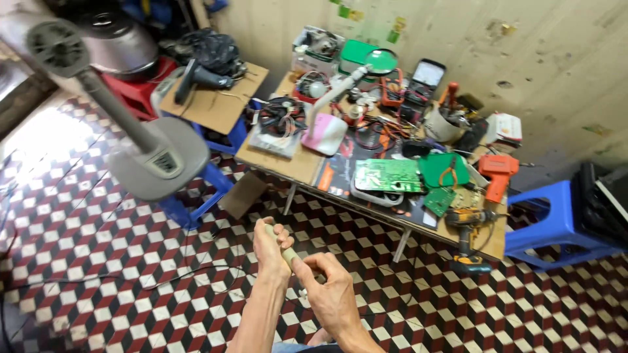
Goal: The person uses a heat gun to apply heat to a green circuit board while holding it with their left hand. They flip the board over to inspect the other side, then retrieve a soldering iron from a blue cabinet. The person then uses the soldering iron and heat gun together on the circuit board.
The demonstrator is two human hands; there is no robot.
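A floor of red, white and black cube-pattern tiles (98, 248) is spreading across the room, and a pale scuffed wall (523, 39) is rising behind the low wooden worktable (294, 167), the landmark here. Left of the table a grey fan base (157, 163) is leaning over open floor. Just in front of the table's near edge, the left hand (269, 252) is closing fully around a pale cream handle (286, 252), while the right hand (330, 294) is pinching its lower end with curled fingers. On the table a green circuit board (387, 175) is lying, with an orange tool (497, 173) farther right. Right of the table a blue plastic stool (556, 222) is standing.
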